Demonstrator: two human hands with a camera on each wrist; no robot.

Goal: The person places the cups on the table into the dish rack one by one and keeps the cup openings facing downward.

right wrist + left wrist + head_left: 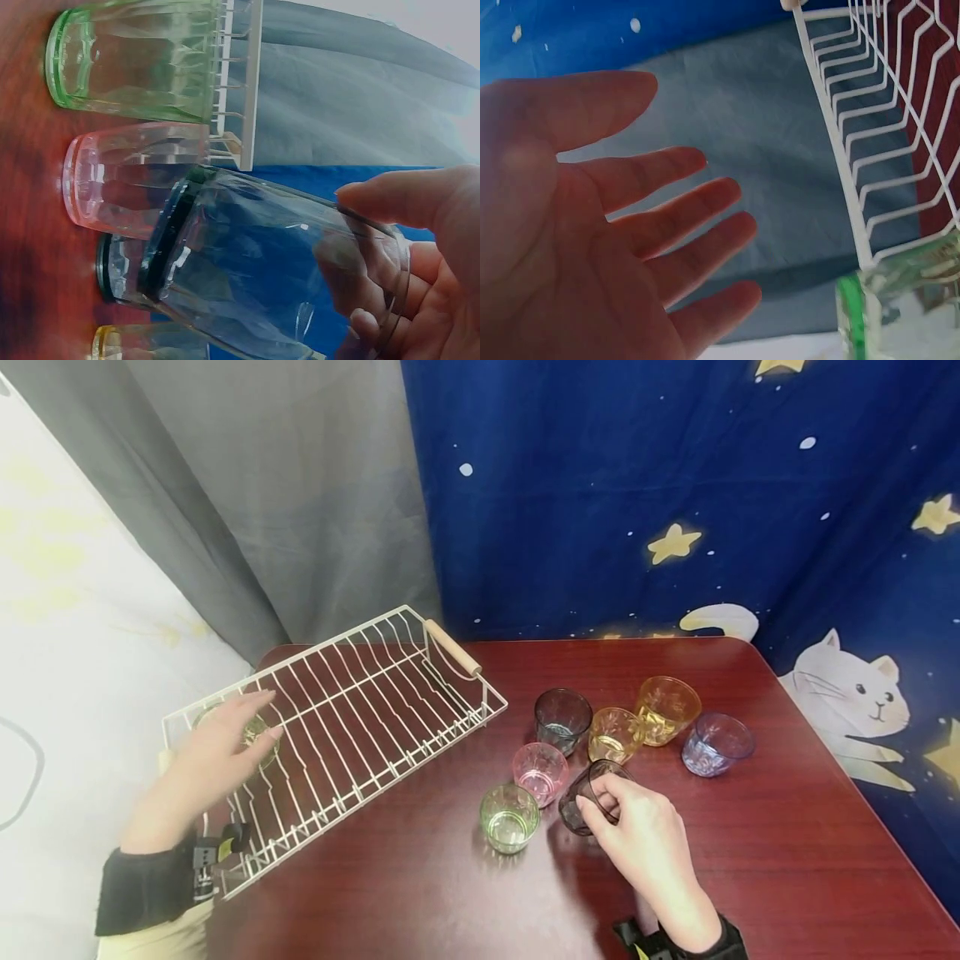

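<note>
My right hand [648, 839] grips a dark grey glass [247, 251] near its rim, thumb on one side and fingers on the other. The glass is tilted, its base clear of the table in the right wrist view. Just left of it stand a pink glass [540, 774] and a green glass [509, 818]. Over the left end of a white wire rack [330, 697], my left hand [206, 756] is spread with its fingers apart, holding nothing. A greenish clear glass [915, 311] sits in the rack below that hand, partly hidden by it in the head view.
Behind the held glass stand another dark grey glass [562, 727], a small yellow glass [611, 742], a larger amber glass [670, 710] and a bluish-purple glass [716, 747]. The rack has a wooden handle [452, 647]. Curtains hang behind the dark red table [420, 893].
</note>
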